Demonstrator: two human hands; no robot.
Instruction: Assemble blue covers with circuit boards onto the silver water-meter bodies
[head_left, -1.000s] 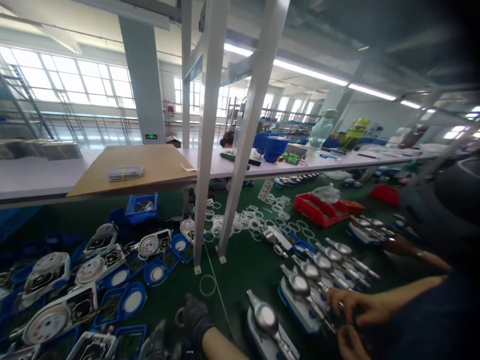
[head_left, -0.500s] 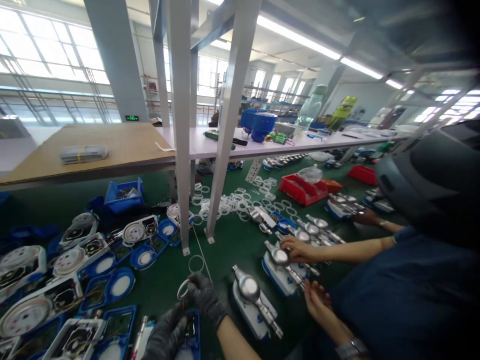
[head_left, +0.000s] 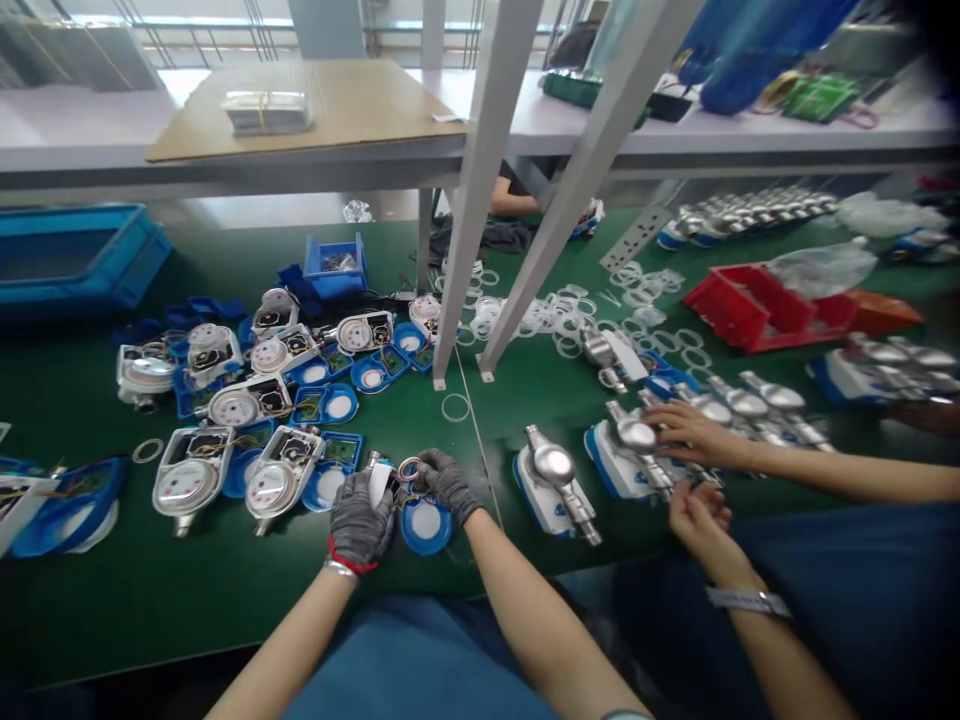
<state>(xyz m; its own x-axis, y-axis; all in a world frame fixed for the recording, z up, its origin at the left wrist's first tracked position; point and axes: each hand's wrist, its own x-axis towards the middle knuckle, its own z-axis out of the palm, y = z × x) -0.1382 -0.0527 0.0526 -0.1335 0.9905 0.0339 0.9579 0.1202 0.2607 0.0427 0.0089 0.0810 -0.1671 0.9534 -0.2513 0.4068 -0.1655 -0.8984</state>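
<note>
While the left hand (head_left: 361, 520) clasps a white-cased meter (head_left: 381, 484), the right hand (head_left: 450, 485) holds a small ring (head_left: 409, 460) beside it.
The meter sits over the green bench (head_left: 225, 590), on the near side of the left grey post (head_left: 484, 180), as does a round blue cover (head_left: 425, 530); gloved left fingers curl round the casing, right fingers pinch the ring. Open meters (head_left: 274, 490) lie left of that post; to its right, a co-worker's hand (head_left: 690, 437) touches metal-domed units (head_left: 634, 433).

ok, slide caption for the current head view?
Gloved left hand on a white-cased unit, right hand holding a ring, over a green bench.
</note>
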